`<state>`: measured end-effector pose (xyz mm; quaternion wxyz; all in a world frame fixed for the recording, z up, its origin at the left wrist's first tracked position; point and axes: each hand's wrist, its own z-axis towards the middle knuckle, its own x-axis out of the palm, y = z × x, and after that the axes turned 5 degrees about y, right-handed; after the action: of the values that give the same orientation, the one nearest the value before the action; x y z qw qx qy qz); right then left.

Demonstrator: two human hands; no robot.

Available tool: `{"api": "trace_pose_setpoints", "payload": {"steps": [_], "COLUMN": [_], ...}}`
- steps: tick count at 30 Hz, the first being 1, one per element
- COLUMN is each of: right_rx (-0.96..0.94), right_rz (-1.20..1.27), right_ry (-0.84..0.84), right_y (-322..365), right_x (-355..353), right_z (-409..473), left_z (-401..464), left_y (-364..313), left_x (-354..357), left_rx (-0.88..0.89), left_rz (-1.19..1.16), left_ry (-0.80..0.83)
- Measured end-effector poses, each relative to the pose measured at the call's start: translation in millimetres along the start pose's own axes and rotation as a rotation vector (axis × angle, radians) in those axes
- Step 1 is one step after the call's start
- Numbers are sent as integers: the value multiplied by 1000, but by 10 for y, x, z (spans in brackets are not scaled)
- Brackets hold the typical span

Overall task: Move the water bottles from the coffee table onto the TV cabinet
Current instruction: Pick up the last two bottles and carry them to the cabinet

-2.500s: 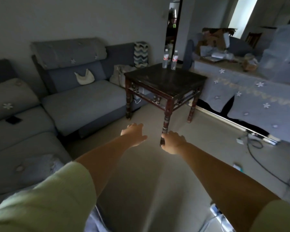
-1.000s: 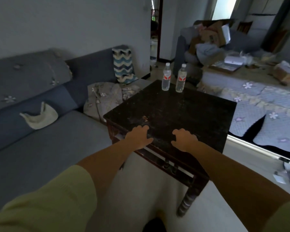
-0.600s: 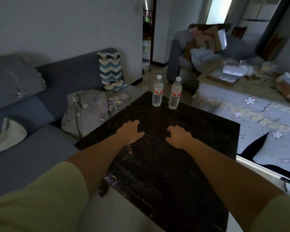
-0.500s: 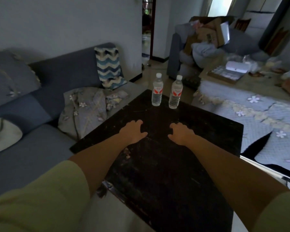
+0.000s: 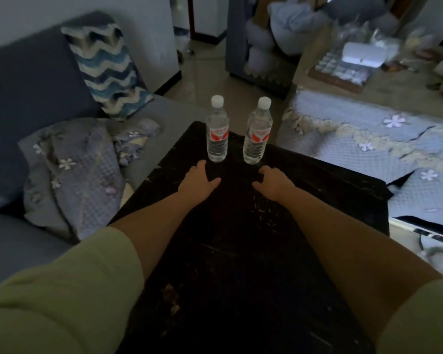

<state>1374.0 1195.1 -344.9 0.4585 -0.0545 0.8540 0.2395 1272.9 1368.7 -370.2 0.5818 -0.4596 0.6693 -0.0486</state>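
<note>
Hands reach out empty, your left hand [image 5: 197, 183] and right hand [image 5: 274, 183] loosely spread, one lined up per water bottle [image 5: 217, 130], [image 5: 257, 132] on the coffee table [image 5: 241, 251].

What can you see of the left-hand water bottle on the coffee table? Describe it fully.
The left water bottle is clear plastic with a white screw cap and a red-and-white label round its middle. It looks full and sealed, standing upright near the far edge of the dark coffee table, apart from the second bottle. The left hand reaches close beneath it, not gripping it.
</note>
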Motion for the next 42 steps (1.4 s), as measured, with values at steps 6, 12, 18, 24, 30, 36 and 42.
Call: {"api": "trace_pose_setpoints", "payload": {"steps": [6, 12, 18, 24, 30, 36, 42], "right_rx": [144, 65, 35, 37, 90, 168, 235], "right_rz": [476, 887, 990, 922, 877, 828, 757], "right_ry": [-156, -352, -489, -518, -454, -478, -564], "right_y": [-68, 33, 73, 37, -40, -258, -486], "right_x": [28, 56, 108, 123, 82, 23, -93], "right_z": [870, 1475, 1839, 1865, 1526, 879, 147], "left_z": [844, 1587, 1980, 2094, 1806, 1305, 742], "left_y": [3, -46, -41, -124, -204, -346, -654], "left_x": [139, 155, 317, 358, 363, 431, 449], "left_rx": [21, 126, 246, 282, 254, 242, 314], "left_rz": [-239, -549, -604, -543, -487, -453, -435], "left_ry": [-101, -158, -196, -171, -93, -14, 32]}}
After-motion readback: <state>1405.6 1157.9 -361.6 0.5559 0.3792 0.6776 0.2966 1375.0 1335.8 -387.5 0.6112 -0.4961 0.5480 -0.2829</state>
